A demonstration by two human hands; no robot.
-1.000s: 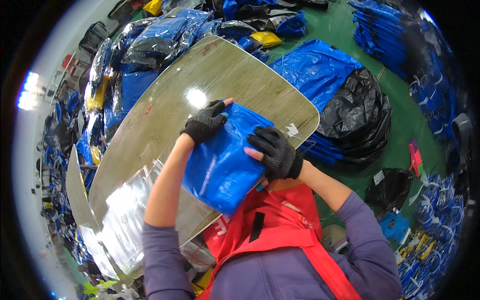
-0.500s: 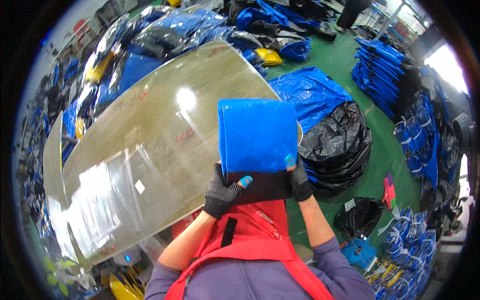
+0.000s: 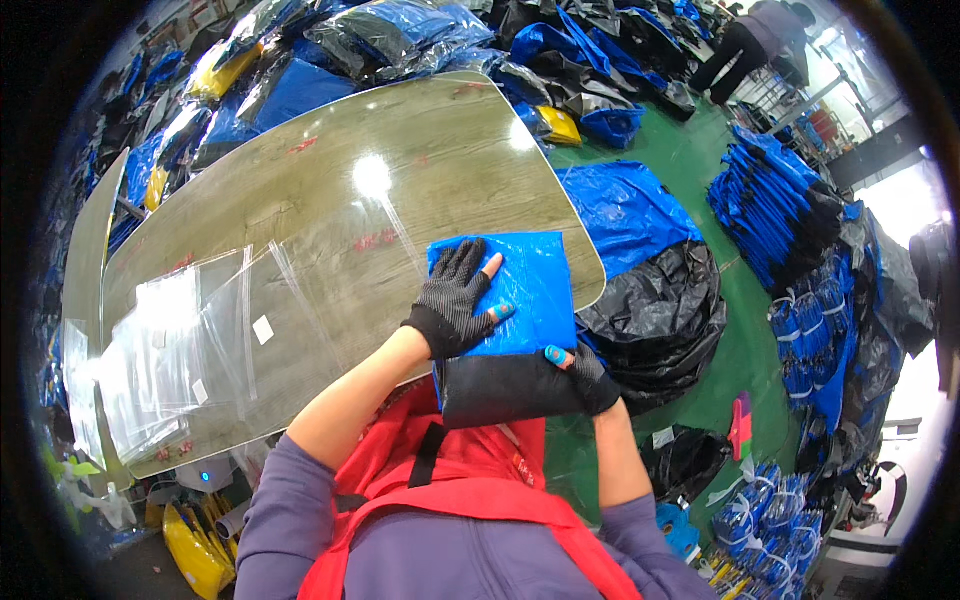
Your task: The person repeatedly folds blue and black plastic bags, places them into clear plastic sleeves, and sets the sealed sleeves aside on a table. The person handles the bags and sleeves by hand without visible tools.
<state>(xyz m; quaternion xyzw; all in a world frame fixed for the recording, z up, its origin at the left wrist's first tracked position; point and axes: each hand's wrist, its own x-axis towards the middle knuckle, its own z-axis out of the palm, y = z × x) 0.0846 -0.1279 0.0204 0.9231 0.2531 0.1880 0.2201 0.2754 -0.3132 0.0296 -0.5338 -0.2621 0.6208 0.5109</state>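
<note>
At the near right corner of the long table [image 3: 330, 180], a person is pressing a folded blue-and-black bag [image 3: 520, 300] flat, where half a second ago both hands were holding it upright in the air; the bag is now resting on the tabletop, its black end overhanging the edge. The left hand [image 3: 455, 300] is lying spread and flat on the blue part; the right hand [image 3: 590, 375] is gripping the black end, its fingers mostly hidden beneath; clear plastic sleeves [image 3: 190, 340] are lying well left of the fingers.
</note>
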